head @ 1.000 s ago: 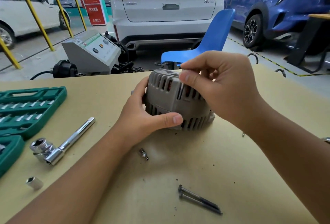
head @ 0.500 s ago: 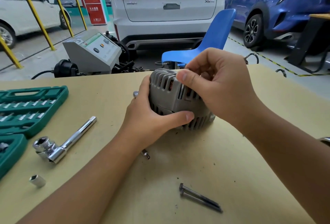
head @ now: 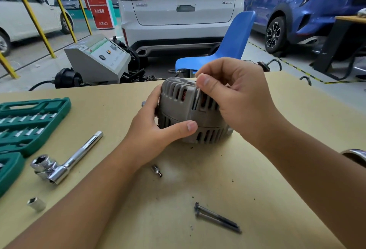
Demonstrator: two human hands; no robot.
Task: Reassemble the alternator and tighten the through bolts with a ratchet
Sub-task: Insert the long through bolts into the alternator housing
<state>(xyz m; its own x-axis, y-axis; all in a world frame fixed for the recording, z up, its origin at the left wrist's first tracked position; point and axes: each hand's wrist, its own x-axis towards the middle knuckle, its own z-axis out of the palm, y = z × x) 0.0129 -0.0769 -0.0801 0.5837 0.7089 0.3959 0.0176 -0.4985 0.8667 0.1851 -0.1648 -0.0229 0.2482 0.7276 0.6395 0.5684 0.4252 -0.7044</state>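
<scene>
The grey slotted alternator (head: pixel 182 108) stands on the tan table (head: pixel 198 189) in the middle. My left hand (head: pixel 156 131) grips its left side, thumb across the front seam. My right hand (head: pixel 235 94) is over its top right and pinches a thin through bolt (head: pixel 196 98) that runs down the housing. Two more long bolts (head: pixel 216 217) lie side by side near the front of the table. The chrome ratchet (head: pixel 65 161) with a socket on it lies to the left.
A green socket case (head: pixel 29 121) lies open at the left edge. A loose socket (head: pixel 36 204) and a small metal fitting (head: pixel 156 170) sit on the table. Behind the table are a blue chair (head: pixel 227 50), a grey machine (head: pixel 97 60) and parked cars.
My right hand has lifted slightly, and the thin bolt in its fingers now shows against the housing. My left thumb has slid further right along the seam.
</scene>
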